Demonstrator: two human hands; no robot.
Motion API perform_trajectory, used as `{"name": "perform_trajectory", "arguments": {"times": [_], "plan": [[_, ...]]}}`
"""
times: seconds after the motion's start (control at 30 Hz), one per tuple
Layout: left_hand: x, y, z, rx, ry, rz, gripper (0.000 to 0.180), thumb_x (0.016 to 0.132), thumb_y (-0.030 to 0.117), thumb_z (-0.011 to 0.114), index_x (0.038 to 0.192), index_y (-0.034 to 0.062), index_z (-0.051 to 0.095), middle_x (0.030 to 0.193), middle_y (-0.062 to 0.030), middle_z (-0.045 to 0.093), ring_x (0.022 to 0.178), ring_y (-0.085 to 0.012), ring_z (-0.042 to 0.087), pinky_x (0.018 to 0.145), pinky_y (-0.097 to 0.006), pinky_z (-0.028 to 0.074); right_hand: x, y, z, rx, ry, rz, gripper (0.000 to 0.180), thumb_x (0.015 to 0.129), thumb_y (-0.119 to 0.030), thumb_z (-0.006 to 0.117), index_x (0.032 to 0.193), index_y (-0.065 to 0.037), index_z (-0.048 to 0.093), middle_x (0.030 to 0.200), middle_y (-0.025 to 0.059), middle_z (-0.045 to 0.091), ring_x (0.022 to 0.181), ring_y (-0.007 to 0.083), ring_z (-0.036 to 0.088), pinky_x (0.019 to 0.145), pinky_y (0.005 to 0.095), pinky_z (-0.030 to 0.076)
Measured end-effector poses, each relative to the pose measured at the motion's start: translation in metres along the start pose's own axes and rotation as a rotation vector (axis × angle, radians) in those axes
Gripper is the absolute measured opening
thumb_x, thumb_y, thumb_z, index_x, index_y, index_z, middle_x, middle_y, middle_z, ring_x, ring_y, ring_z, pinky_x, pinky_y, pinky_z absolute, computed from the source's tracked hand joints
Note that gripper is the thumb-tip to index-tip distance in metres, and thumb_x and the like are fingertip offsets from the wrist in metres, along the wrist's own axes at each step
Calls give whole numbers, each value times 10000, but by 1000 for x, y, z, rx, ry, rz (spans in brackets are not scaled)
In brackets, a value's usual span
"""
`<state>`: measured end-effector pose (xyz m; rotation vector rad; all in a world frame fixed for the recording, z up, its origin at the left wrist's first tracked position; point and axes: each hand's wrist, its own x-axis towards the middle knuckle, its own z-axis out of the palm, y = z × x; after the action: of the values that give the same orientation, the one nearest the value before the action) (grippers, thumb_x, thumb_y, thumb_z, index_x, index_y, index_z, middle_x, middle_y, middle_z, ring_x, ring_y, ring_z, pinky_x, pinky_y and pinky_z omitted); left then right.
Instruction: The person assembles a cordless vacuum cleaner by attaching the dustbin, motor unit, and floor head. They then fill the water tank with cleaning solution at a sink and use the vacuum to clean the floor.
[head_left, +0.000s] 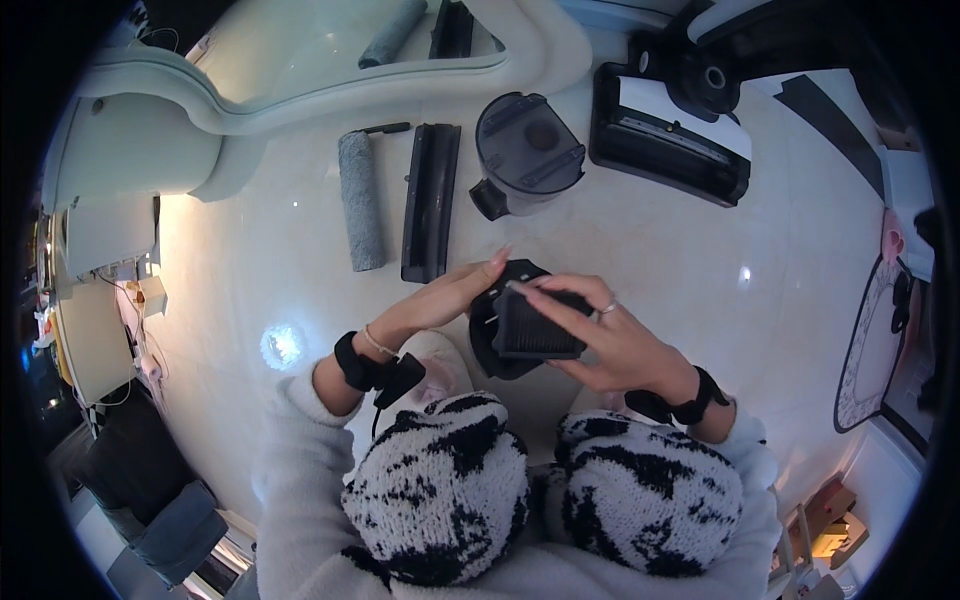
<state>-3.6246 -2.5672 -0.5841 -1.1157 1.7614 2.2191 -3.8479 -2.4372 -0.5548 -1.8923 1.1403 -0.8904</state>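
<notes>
Between my hands, above the floor near my knees, is a black pleated filter (540,328) against a dark plastic housing (487,350). My left hand (450,298) grips the housing along its left side, with the thumb and fingers partly hidden behind it. My right hand (622,343) holds the filter from the right, its fingers reaching across the top. Whether the filter sits inside the housing or only rests on it, I cannot tell. Beyond them stands a translucent dark tank (530,150) with a handle.
On the pale floor lie a fuzzy grey roller brush (360,205) and a long black cover (430,205). A floor cleaner's black head (670,140) rests at the far right. A wavy white-framed mirror (350,95) leans at the back. Furniture lines the left edge.
</notes>
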Motion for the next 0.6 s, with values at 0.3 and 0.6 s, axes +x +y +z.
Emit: {"name": "perform_trajectory", "arguments": {"times": [0.3, 0.6], "plan": [[12, 7, -10, -77, -216, 95, 858, 960, 691, 305, 1329, -49, 534, 1321, -211, 555, 1249, -261, 499, 1098, -331, 338, 11, 6, 4, -278, -233, -31, 838, 658, -369, 810, 1420, -223, 495, 1502, 51, 374, 1398, 332, 325, 1171, 598, 183], [4, 0, -14, -90, -159, 140, 758, 1008, 601, 319, 1366, -44, 494, 1322, -159, 562, 1232, -200, 489, 1085, -311, 337, -4, 20, 33, -19, 342, 200, 952, 732, -420, 830, 1494, -105, 352, 1553, 190, 216, 1438, 374, 227, 1149, 560, 228]]}}
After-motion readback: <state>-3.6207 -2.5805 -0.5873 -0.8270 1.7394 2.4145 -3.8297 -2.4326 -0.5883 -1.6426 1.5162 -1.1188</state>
